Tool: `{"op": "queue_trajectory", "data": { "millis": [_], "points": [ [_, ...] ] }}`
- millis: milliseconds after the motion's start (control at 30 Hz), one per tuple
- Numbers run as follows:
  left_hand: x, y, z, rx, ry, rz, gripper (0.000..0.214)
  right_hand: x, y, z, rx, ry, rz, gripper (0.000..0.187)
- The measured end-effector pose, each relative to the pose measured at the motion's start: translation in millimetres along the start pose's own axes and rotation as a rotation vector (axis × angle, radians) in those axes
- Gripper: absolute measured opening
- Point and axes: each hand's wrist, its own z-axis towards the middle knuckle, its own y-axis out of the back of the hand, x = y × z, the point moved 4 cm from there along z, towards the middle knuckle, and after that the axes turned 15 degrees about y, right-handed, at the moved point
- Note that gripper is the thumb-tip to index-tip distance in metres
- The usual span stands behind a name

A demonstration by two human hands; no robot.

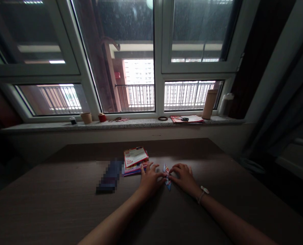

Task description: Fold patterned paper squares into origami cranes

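Observation:
A small piece of folded printed paper (168, 183), blue with red and white patches and pointed at both ends, lies between my hands on the brown table (64, 211). My left hand (151, 179) pinches its left side between thumb and fingertips, the other fingers raised. From the right, my right hand (183, 177) pinches the opposite side, its fingers curled. A bracelet (203, 191) circles my right wrist. Just beyond my left hand rests a stack of colourful printed papers (136, 157), a white sheet with a red border on top.
Left of the papers lies a dark, blurred-out flat object (110, 177). Along the stone windowsill (141, 123) stand a paper cup (86, 118), a red spool-like item (102, 117), a dark bracelet (163, 118), scissors (184, 119) on red papers, a tan flask (209, 103) and a clear bottle (225, 104).

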Motion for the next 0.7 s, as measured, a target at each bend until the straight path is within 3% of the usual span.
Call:
{"op": "queue_trajectory", "data": {
  "millis": [500, 700],
  "points": [
    [1.0, 1.5, -0.8, 0.01, 0.007, 0.011, 0.028, 1.5, 0.2, 0.1, 0.015, 0.026, -0.01, 0.017],
    [1.8, 8.7, 2.4, 0.105, 0.064, 0.041, 0.033, 0.9, -0.5, -0.4, 0.012, 0.023, 0.01, 0.016]
  ]
}}
